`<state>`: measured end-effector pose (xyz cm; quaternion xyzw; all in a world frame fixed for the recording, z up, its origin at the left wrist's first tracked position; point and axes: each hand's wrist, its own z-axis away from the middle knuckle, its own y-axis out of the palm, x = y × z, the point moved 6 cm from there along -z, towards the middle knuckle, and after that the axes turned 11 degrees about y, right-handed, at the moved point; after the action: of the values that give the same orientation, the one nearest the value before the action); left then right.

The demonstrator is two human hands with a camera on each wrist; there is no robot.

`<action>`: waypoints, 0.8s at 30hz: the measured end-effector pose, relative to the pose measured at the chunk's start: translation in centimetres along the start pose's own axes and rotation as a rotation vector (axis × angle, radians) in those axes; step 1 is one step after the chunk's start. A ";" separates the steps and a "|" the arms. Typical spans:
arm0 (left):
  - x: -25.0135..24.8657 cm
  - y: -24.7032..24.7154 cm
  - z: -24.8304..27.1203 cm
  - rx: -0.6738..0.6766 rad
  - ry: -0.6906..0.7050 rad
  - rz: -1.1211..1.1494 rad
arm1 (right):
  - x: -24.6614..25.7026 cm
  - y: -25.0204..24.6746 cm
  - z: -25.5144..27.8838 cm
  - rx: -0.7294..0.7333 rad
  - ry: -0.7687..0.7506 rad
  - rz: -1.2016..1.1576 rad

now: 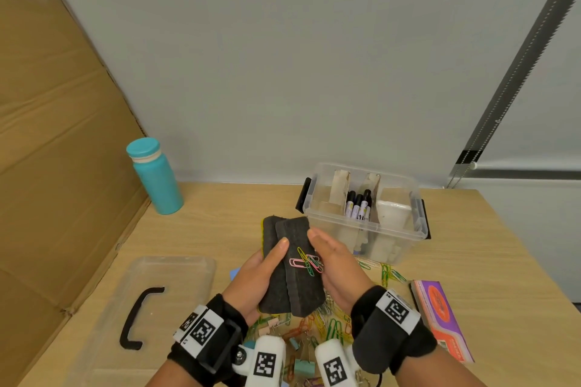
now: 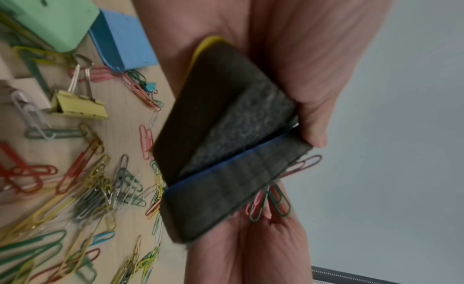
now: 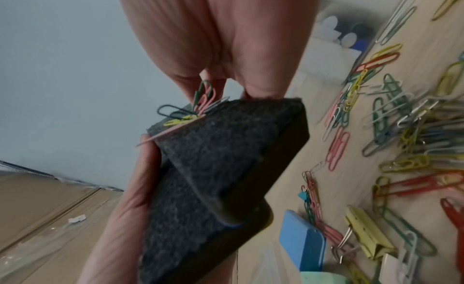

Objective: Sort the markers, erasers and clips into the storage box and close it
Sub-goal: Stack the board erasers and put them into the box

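Two dark felt erasers sit overlapped in my hands above the table. My left hand [image 1: 270,261] grips the yellow-backed eraser [image 1: 272,239], thumb across its felt face. My right hand [image 1: 330,258] grips the blue-backed eraser [image 1: 303,289], which lies partly over the first. Several coloured paper clips [image 1: 306,262] cling to its felt. From the left wrist I see both erasers, yellow-backed [image 2: 206,109] and blue-backed [image 2: 231,193]. The clear storage box [image 1: 339,236] stands open at the back right with markers [image 1: 358,203] in its middle compartment.
The clear lid [image 1: 188,273] with a black handle lies flat at the left. Loose paper and binder clips [image 1: 317,327] lie scattered under my hands. A teal bottle [image 1: 155,177] stands at the back left, a purple and orange box [image 1: 440,317] lies at the right, and cardboard leans along the left.
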<state>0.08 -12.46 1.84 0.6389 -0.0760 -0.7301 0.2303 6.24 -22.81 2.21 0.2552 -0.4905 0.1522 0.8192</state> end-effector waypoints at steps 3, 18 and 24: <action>-0.1 0.0 0.1 0.018 0.008 0.016 | 0.2 0.2 0.0 -0.002 -0.040 0.161; -1.0 -1.7 -1.7 -0.076 0.052 -0.010 | 0.2 -0.7 2.0 -0.268 -0.518 0.967; -0.3 -2.8 -1.7 -0.119 0.038 -0.032 | -2.8 -2.6 1.5 -0.213 -0.278 1.420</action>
<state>1.05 -9.53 0.70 0.6390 -0.0178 -0.7245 0.2576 5.16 -25.78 -0.37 -0.1884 -0.6492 0.5643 0.4739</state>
